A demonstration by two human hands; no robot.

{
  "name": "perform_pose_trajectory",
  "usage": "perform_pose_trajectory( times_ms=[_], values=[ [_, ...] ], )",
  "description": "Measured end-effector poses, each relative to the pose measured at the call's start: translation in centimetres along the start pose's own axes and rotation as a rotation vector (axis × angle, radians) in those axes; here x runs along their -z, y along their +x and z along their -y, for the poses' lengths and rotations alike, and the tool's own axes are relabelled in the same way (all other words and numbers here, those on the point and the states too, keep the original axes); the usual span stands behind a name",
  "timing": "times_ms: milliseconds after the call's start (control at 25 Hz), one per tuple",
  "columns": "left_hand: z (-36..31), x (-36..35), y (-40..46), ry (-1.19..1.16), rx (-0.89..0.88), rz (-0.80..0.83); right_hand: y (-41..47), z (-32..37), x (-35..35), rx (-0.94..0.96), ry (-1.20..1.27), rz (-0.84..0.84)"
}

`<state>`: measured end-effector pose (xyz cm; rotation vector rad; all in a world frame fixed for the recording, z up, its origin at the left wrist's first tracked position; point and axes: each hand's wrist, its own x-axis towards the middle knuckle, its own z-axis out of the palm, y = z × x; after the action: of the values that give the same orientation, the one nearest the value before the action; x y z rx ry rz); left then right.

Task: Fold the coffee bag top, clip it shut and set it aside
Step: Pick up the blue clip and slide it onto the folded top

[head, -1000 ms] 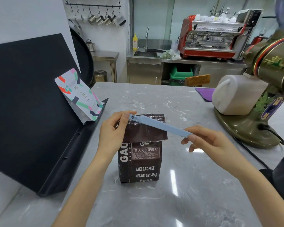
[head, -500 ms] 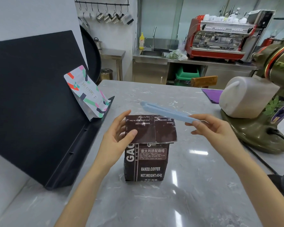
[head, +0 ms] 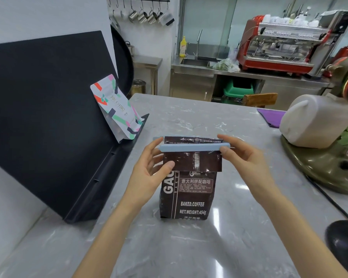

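Observation:
A dark brown coffee bag [head: 191, 195] stands upright on the grey marble counter [head: 189, 247], its top folded forward into a flap. A long light-blue clip [head: 193, 147] lies level across the fold. My left hand [head: 149, 171] has its thumb pressed on the flap's left corner and its fingers at the clip's left end. The clip's right end sits pinched between the thumb and fingers of my right hand [head: 243, 159].
A black sloped stand [head: 48, 117] fills the left side, with a white patterned pouch [head: 117, 109] leaning on it. An olive-green grinder [head: 325, 173] with a white container stands at the right, its cable trailing across the counter. A purple cloth [head: 271, 116] lies behind.
My right hand brought the clip down from a tilted position above the bag until it lay level across the fold. The left hand moved from the bag's side to the flap and clip end.

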<state>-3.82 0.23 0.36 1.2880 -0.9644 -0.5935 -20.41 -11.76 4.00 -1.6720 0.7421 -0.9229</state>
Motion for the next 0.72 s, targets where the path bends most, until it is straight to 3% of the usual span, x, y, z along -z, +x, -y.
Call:
perform_pose_trajectory(
  times_ms=[280, 720],
  values=[
    [0.07, -0.06, -0.15, -0.031, 0.018, -0.018, -0.36, -0.25, -0.72, -0.028, 0.043, -0.061],
    [-0.49, -0.17, 0.23, -0.097, 0.059, -0.078, -0.11, 0.38, 0.12, -0.009, -0.05, 0.006]
  ],
)
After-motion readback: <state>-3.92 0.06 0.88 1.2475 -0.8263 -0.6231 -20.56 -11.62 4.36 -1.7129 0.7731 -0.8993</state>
